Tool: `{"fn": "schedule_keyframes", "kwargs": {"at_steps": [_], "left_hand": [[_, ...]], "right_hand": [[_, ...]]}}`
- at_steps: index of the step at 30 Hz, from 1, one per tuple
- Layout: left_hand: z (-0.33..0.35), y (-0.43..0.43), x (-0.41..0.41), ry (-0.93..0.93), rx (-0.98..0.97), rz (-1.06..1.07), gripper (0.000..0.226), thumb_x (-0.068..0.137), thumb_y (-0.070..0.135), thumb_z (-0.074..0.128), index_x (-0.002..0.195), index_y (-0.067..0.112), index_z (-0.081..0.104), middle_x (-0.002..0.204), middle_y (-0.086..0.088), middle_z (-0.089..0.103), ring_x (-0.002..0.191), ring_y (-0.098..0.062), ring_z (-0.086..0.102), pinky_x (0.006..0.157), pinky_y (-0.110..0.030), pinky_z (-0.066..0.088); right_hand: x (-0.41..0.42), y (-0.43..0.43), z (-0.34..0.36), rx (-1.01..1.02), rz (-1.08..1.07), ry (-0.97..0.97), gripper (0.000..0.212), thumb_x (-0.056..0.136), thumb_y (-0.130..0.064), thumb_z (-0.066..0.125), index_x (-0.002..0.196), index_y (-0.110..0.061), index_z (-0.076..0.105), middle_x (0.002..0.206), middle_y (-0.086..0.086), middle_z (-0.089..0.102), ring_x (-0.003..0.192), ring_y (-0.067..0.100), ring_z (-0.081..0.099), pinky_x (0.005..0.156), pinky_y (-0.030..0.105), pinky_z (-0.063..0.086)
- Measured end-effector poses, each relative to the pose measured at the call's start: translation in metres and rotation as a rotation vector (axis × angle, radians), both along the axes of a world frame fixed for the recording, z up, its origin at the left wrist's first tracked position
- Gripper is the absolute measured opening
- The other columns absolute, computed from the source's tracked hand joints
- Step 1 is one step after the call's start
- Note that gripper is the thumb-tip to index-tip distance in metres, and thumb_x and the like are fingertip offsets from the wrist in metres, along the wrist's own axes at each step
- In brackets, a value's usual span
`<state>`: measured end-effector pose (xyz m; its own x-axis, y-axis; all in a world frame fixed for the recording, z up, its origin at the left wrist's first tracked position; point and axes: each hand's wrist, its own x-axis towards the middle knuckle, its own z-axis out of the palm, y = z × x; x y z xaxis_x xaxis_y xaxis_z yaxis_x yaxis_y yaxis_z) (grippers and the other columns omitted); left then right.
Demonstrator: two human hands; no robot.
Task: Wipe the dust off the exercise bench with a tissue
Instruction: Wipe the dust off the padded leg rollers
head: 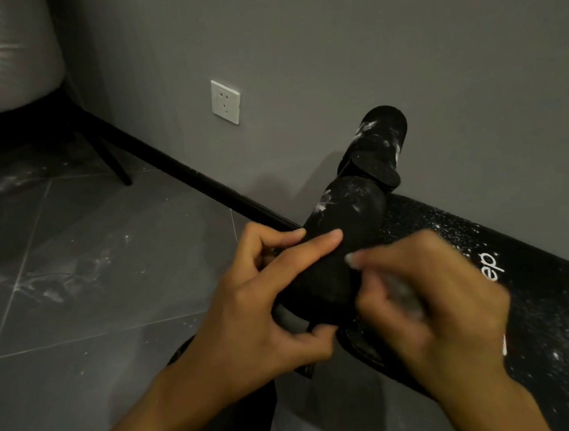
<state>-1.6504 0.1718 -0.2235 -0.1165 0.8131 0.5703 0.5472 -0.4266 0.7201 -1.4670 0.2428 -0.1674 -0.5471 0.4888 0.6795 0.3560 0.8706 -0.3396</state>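
Down at centre frame, the left hand [266, 302] wraps a black foam roller [342, 220], fingers curled over its top. Just right of it the blurred right hand [432, 305] is closed round a pale tissue [402, 294], held at the roller's side. The exercise bench [553, 312] — its black pad speckled with white dust — runs toward the lower right edge; a wall socket [226, 101] sits above, left of centre.
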Motion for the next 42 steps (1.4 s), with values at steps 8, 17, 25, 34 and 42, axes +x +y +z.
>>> {"fn": "schedule_keyframes", "kwargs": {"at_steps": [8,17,25,34,42], "left_hand": [[0.009,-0.013,0.009,-0.063,-0.138,-0.001,0.074,0.075,0.054,0.076,0.142,0.054,0.045,0.14,0.015,0.034,0.125,-0.005,0.051,0.086,-0.012,0.052],[0.012,-0.002,0.021,-0.149,-0.077,0.086,0.046,0.079,0.049,0.072,0.124,0.048,0.062,0.126,0.008,0.042,0.118,-0.005,0.055,0.084,-0.008,0.05],[0.008,0.002,0.018,-0.009,0.027,0.069,0.048,0.076,0.04,0.075,0.122,0.045,0.063,0.126,0.009,0.038,0.126,-0.006,0.049,0.089,-0.013,0.052],[0.01,0.003,0.018,0.178,0.09,0.105,0.046,0.074,0.034,0.076,0.117,0.046,0.065,0.128,-0.001,0.045,0.129,-0.015,0.052,0.088,-0.027,0.055],[0.008,0.0,0.022,0.143,0.061,0.142,0.05,0.074,0.039,0.075,0.122,0.046,0.06,0.132,0.003,0.042,0.127,-0.012,0.053,0.087,-0.027,0.057]], "right_hand": [[-0.011,0.005,-0.001,-0.189,0.04,0.082,0.023,0.098,-0.02,0.051,0.109,-0.009,0.068,0.099,0.0,0.062,0.091,0.005,0.06,0.076,0.014,0.042],[-0.016,0.049,0.006,-0.329,-0.249,0.135,0.01,0.097,-0.033,0.059,0.102,-0.031,0.067,0.092,-0.016,0.067,0.085,0.002,0.064,0.073,0.018,0.051],[-0.01,0.031,-0.003,-0.347,-0.068,0.22,0.008,0.095,-0.02,0.067,0.098,-0.013,0.071,0.088,-0.01,0.07,0.076,0.01,0.068,0.062,0.018,0.05],[-0.002,0.024,-0.011,-0.363,0.032,0.251,0.012,0.093,-0.019,0.064,0.097,-0.011,0.071,0.09,-0.006,0.07,0.077,0.013,0.068,0.065,0.017,0.049],[-0.017,0.037,-0.022,-0.494,-0.111,0.456,0.006,0.097,-0.019,0.062,0.097,-0.019,0.068,0.082,-0.008,0.069,0.069,0.009,0.065,0.06,0.025,0.052]]}}
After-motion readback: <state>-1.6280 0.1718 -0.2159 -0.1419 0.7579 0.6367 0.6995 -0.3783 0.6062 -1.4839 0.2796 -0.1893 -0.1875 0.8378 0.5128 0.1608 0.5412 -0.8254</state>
